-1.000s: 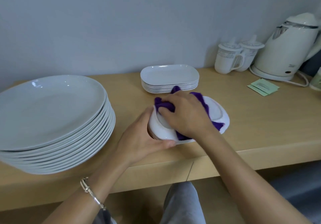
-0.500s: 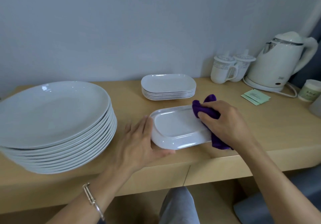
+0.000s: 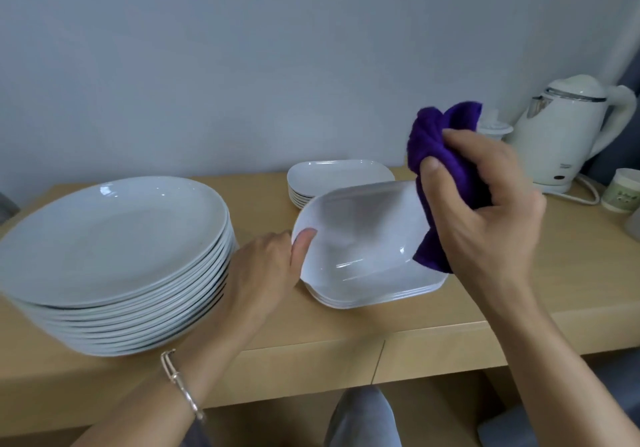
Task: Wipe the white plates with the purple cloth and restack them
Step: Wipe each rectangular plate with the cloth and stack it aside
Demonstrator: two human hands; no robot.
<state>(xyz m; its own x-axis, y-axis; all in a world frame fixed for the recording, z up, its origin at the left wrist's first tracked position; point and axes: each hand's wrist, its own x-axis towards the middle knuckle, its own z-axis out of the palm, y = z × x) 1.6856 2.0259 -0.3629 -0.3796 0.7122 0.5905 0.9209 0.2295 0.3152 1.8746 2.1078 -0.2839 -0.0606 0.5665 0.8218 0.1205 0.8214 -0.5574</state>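
One plate [image 3: 363,235] tilts over the front stack [image 3: 381,297] on the worktop [image 3: 502,311], left grip [image 3: 263,273] pinching its rim, right grip [image 3: 491,218] bunched round the cloth [image 3: 440,155], so hold that tilt firm and sweep rim to rim.

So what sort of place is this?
Probably a hotel room or a small pantry corner: a wooden counter against a plain wall carries an electric kettle, a lidded mug and stacked white plates.

Light wooden counter [image 3: 485,301] holding crockery.
Left: round plate stack [image 3: 114,238]; back centre: oblong plate stack [image 3: 332,172]; right: kettle [image 3: 568,141], cup [image 3: 621,190].
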